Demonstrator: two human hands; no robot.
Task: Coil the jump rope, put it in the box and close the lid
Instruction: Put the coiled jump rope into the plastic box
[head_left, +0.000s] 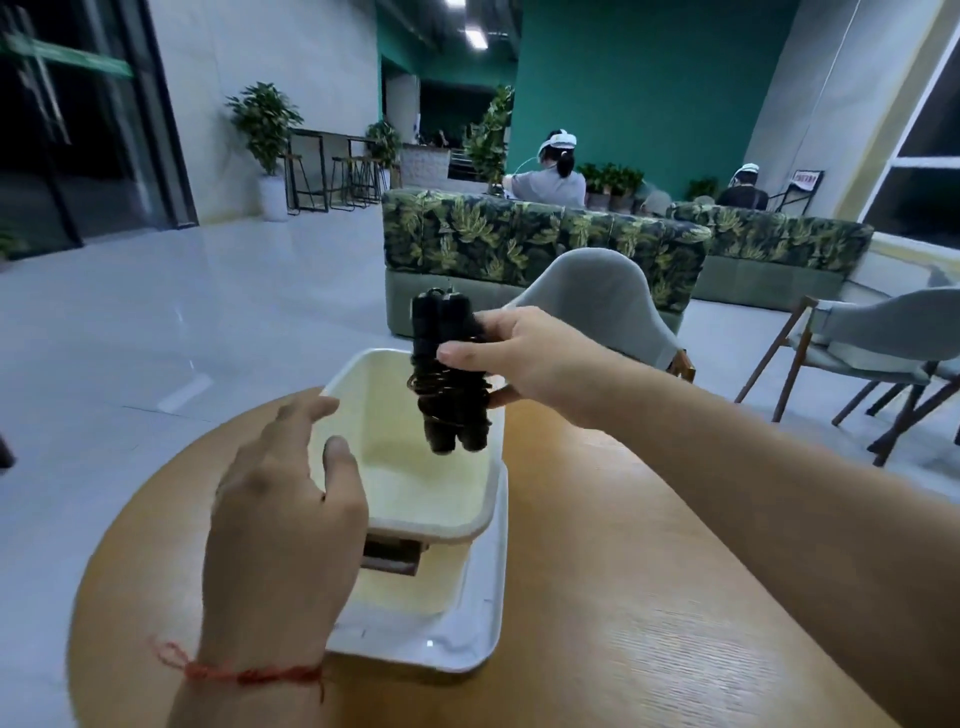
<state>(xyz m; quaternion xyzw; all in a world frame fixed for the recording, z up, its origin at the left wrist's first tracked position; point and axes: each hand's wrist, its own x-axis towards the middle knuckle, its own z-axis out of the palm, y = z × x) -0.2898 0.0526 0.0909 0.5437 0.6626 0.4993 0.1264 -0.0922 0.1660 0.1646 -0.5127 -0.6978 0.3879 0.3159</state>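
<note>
My right hand (524, 358) grips the coiled jump rope (448, 374), two black handles held upright side by side with thin cord wound around their middle. The bundle hangs above the open cream box (483, 462), whose inside holds nothing. The box's white lid (467, 629) lies flat on the table on the near side of the box, joined to it by a dark latch or hinge piece (389, 556). My left hand (283, 525), fingers spread and holding nothing, hovers at the box's left rim. A red string circles that wrist.
The box sits on a round wooden table (623, 597). A grey chair (608, 306) stands just beyond the table, more chairs (878, 358) to the right. Leaf-patterned sofas (540, 244) with seated people behind them lie further back.
</note>
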